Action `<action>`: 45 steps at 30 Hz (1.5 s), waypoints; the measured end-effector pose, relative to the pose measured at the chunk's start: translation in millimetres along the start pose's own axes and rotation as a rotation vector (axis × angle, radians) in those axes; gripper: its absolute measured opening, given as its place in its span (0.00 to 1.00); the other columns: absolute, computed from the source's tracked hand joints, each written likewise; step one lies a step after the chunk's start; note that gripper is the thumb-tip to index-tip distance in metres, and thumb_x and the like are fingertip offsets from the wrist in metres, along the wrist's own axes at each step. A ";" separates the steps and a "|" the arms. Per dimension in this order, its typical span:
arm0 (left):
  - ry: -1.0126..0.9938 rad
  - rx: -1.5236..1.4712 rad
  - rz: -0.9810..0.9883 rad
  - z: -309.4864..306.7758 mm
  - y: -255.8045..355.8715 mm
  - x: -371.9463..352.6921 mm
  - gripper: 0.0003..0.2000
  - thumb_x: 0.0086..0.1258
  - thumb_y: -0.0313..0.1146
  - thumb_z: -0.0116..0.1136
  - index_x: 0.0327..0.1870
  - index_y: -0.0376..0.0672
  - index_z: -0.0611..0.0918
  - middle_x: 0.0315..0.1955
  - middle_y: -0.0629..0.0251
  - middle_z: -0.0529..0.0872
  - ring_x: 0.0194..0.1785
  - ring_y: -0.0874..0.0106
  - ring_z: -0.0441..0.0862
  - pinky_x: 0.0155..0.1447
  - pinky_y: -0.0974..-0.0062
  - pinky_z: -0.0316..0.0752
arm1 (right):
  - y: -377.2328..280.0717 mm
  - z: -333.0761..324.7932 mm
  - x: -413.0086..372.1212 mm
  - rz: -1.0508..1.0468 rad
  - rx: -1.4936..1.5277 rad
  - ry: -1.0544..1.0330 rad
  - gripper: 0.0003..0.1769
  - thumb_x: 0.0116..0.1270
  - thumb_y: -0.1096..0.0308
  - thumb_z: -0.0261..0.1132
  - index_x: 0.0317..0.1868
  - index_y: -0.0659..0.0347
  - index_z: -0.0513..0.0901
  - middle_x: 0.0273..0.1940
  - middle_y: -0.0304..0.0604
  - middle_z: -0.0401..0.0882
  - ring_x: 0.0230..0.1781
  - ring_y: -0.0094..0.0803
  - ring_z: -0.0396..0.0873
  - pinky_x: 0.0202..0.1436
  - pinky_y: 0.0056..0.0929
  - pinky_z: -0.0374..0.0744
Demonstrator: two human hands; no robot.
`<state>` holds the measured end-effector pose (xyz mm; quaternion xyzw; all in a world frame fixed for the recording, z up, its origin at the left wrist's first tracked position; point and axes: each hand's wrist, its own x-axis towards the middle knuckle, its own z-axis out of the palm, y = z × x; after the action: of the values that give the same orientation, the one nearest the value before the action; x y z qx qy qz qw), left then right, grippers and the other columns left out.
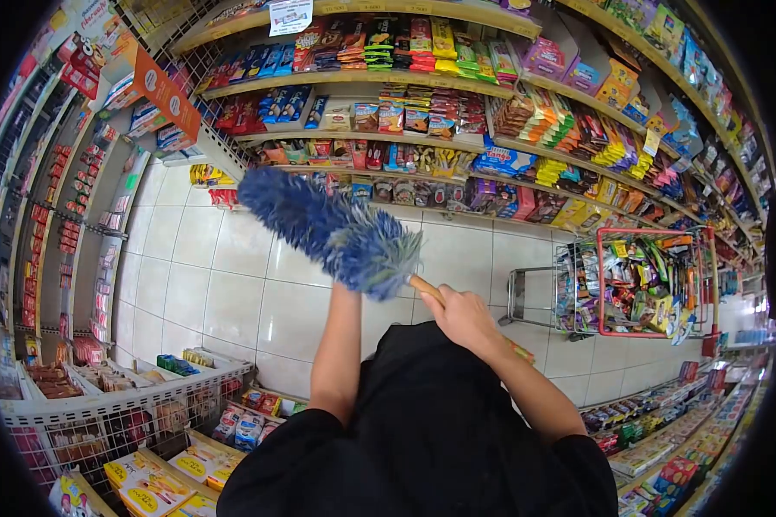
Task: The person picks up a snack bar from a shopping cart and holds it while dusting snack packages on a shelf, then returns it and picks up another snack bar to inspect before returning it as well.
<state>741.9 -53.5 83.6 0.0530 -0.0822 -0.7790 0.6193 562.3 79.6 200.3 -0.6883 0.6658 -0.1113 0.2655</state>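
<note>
Fingers (437,303) of the right hand (462,317) curl closed around a duster handle (423,288).

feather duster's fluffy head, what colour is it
Mostly deep blue, with pale grey-green tufts towards the handle; head view.

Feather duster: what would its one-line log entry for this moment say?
right hand: holds feather duster by handle | left hand: hidden behind feather duster | snack shelves: ahead | loaded cart: at right

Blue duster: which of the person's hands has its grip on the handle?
The right hand, its grip closed around the tan handle. Only the left forearm shows; its hand is hidden behind the blue fluff.
</note>
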 end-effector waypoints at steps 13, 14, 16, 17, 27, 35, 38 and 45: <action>0.725 0.423 0.466 -27.1 23.6 11.7 0.11 0.71 0.39 0.50 0.39 0.40 0.76 0.30 0.65 0.81 0.29 0.75 0.79 0.30 0.76 0.76 | 29.3 -8.7 -4.7 0.121 0.078 0.099 0.24 0.68 0.50 0.52 0.29 0.66 0.76 0.21 0.61 0.75 0.25 0.59 0.76 0.31 0.51 0.72; 0.724 0.452 0.497 -28.1 18.0 14.3 0.10 0.71 0.38 0.50 0.40 0.39 0.75 0.31 0.65 0.81 0.30 0.75 0.79 0.31 0.76 0.76 | 23.3 -6.3 -6.2 0.115 0.081 0.091 0.24 0.68 0.50 0.51 0.29 0.66 0.76 0.21 0.61 0.75 0.25 0.59 0.76 0.31 0.51 0.72; 0.688 0.465 0.562 -24.6 13.4 18.9 0.10 0.71 0.36 0.50 0.40 0.37 0.75 0.33 0.64 0.81 0.32 0.74 0.79 0.35 0.75 0.77 | 25.6 -0.1 -2.9 0.122 -0.007 0.085 0.24 0.68 0.49 0.51 0.30 0.66 0.76 0.23 0.62 0.76 0.27 0.58 0.76 0.32 0.51 0.73; 0.702 0.480 0.580 -23.1 17.7 18.7 0.10 0.71 0.36 0.50 0.41 0.37 0.75 0.33 0.64 0.81 0.32 0.74 0.79 0.36 0.75 0.77 | 28.7 1.5 -0.4 0.141 -0.026 0.089 0.24 0.68 0.49 0.51 0.31 0.66 0.76 0.23 0.62 0.76 0.27 0.58 0.76 0.32 0.51 0.73; 0.419 -0.332 0.025 -44.9 72.7 26.1 0.13 0.70 0.37 0.36 0.40 0.41 0.75 0.28 0.60 0.79 0.32 0.67 0.79 0.39 0.68 0.78 | 63.5 -1.4 -13.0 0.190 0.184 0.117 0.27 0.68 0.48 0.50 0.28 0.66 0.77 0.23 0.60 0.76 0.28 0.58 0.76 0.34 0.49 0.72; 0.170 0.102 -0.203 -28.8 9.3 14.3 0.22 0.70 0.50 0.40 0.52 0.42 0.75 0.48 0.59 0.80 0.49 0.60 0.77 0.56 0.59 0.72 | 12.2 9.0 2.3 0.076 0.109 0.014 0.26 0.67 0.47 0.50 0.29 0.64 0.77 0.23 0.59 0.77 0.27 0.57 0.77 0.34 0.51 0.73; 0.201 0.087 -0.260 -8.1 -6.6 -3.9 0.21 0.71 0.46 0.38 0.54 0.40 0.74 0.50 0.59 0.79 0.51 0.60 0.76 0.59 0.59 0.69 | 18.4 23.1 17.8 0.121 0.094 0.058 0.25 0.67 0.47 0.50 0.31 0.64 0.77 0.23 0.59 0.77 0.28 0.58 0.77 0.35 0.51 0.73; -0.096 -0.345 -0.223 -80.4 -32.9 -27.0 0.21 0.71 0.44 0.35 0.51 0.36 0.74 0.49 0.53 0.78 0.52 0.56 0.75 0.60 0.55 0.68 | 36.0 24.1 24.2 0.161 0.099 0.204 0.24 0.67 0.48 0.51 0.31 0.65 0.76 0.21 0.59 0.76 0.26 0.58 0.76 0.33 0.50 0.73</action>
<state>731.4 -25.1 -2.2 -0.0823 0.0294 -0.8470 0.5244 545.8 62.3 156.9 -0.6039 0.7361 -0.1917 0.2382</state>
